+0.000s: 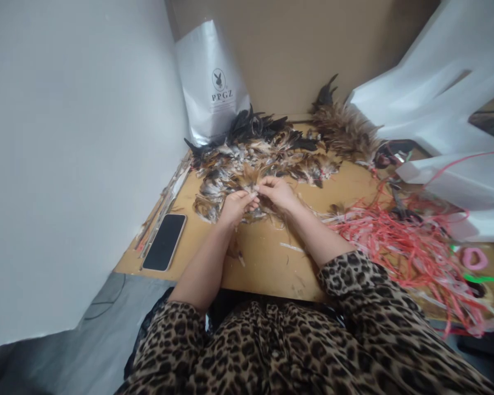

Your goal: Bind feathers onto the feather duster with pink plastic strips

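Hands: left hand (235, 205) and right hand (276, 192) meet fingertip to fingertip over the table (267, 263), both closed in a pinch on a small tuft of feathers (251, 178)
Tuft: brown, fanned upward, held just above the near edge of the feather pile (263, 151)
Feather pile: dark and tawny feathers spread across the far part of the table, touching the silver bag (212, 82) at the back
Smartphone (165, 242): lies screen up, left of the left forearm, near the white wall
Red plastic strings (407, 241): tangled heap right of the right forearm
Sleeves: leopard print, pushed up both arms
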A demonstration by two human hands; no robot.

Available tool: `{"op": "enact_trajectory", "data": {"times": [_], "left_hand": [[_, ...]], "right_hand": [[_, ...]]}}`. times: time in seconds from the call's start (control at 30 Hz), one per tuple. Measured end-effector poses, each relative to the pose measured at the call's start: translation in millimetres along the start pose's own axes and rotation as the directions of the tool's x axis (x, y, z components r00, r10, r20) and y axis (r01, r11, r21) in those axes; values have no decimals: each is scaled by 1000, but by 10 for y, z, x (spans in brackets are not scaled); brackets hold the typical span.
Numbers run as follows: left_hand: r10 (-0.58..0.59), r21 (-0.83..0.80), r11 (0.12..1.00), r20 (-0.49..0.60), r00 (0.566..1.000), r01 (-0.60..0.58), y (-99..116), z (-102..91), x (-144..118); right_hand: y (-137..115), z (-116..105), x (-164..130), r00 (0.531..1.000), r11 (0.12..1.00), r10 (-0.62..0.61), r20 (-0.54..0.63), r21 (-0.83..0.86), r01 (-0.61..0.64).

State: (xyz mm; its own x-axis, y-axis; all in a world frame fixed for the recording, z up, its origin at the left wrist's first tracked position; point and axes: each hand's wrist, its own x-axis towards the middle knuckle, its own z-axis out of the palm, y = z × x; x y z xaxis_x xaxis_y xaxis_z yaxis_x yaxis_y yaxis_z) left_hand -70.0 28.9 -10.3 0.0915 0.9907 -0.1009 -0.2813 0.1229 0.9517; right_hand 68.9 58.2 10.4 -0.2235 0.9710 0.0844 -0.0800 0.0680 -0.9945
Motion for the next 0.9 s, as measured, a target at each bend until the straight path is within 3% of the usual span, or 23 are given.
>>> {"op": "enact_trajectory", "data": {"times": [0.13,0.27,0.37,0.5,0.57,0.67,0.77,0.83,0.9], "left_hand": [[47,40,998,-37,998,-46,-3,-28,14],[87,-19,996,-109,990,-90,28,-78,36],[91,-69,993,-135,987,-101,45,-95,46],[82,-88,992,-144,986,-95,57,-73,33],[72,-83,993,-149,986,-85,60,-59,24],[64,-85,993,-148,987,-77,57,-55,20],[70,-89,992,-144,987,-84,49,-64,25],[72,-93,992,-144,987,-86,46,-70,28],[69,-103,991,-145,987,-84,45,-72,28]], "right_hand": [[-19,-37,10,1000,997,6,8,-80,-5],[-22,-206,62,993,921,49,109,-390,-2],[-74,-315,73,965,732,129,230,-678,63],[-213,-262,-13,960,382,188,206,-916,121],[-260,-177,-70,967,288,178,184,-949,127],[-262,-92,-111,968,222,194,158,-968,114],[-228,-140,-76,961,244,210,181,-961,128],[-222,-239,-32,955,379,206,211,-917,121],[-233,-353,7,949,597,199,246,-798,82]]}}
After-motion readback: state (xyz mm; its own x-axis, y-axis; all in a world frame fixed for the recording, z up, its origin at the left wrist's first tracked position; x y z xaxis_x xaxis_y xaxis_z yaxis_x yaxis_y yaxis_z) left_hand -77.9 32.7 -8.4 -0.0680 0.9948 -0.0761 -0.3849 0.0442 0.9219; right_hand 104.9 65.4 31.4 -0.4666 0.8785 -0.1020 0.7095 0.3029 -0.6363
